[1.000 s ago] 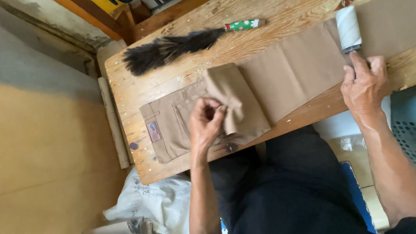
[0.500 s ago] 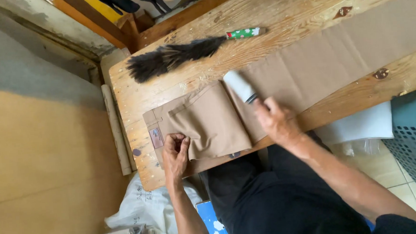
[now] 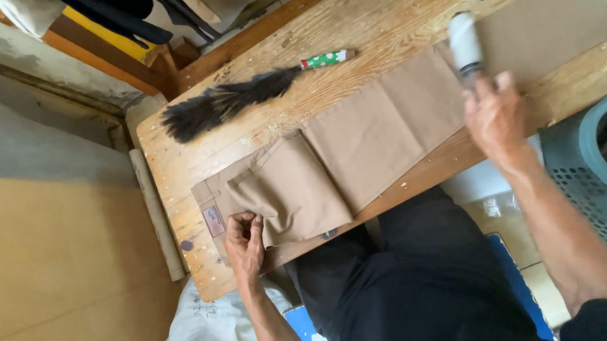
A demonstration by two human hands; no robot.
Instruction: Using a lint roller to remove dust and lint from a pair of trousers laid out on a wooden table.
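Tan trousers point(image 3: 358, 147) lie flat across wooden table point(image 3: 351, 29), mid-frame. Left hand point(image 3: 244, 244), lower left, fingers curled, pressing waistband. Right hand point(image 3: 496, 115), upper right, wrapped round lint roller point(image 3: 464, 41) handle, blurred, seemingly touching cloth. Feather duster point(image 3: 244, 97) upper left, apart.

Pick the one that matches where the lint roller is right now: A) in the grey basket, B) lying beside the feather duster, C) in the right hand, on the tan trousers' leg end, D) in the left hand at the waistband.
C: the right hand grips the lint roller over the far leg end of the tan trousers, while the left hand presses the waistband.
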